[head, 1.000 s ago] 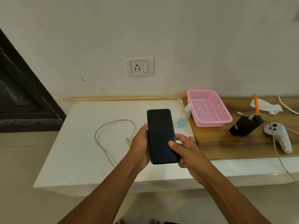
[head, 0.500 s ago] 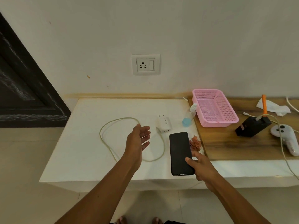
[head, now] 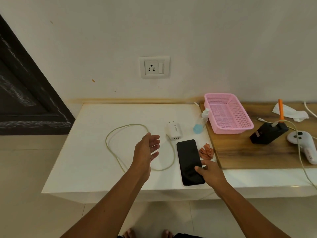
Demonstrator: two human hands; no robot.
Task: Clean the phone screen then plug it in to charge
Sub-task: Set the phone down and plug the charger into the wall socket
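Note:
A black phone (head: 188,158) lies screen up on the white table (head: 96,162), near its front edge. My right hand (head: 210,172) grips the phone's near right corner, thumb on the screen. My left hand (head: 147,152) hovers open over the table, left of the phone, holding nothing. A white charger brick (head: 174,131) lies just behind the phone, with a pale cable (head: 120,127) looping from it across the table. A crumpled orange cloth (head: 206,151) sits right beside the phone. A small spray bottle (head: 200,124) with blue liquid stands behind it. A wall socket (head: 154,67) is above the table.
A pink basket (head: 228,114) sits on a wooden board (head: 240,152) to the right. Further right are a black power bank (head: 267,133) with a cable, a white controller (head: 303,145), an orange tool (head: 281,111) and a tissue (head: 289,113). A dark door is on the left.
The phone went from both hands, held up, down onto the table. My left hand let go and opened. Since half a second ago little has moved.

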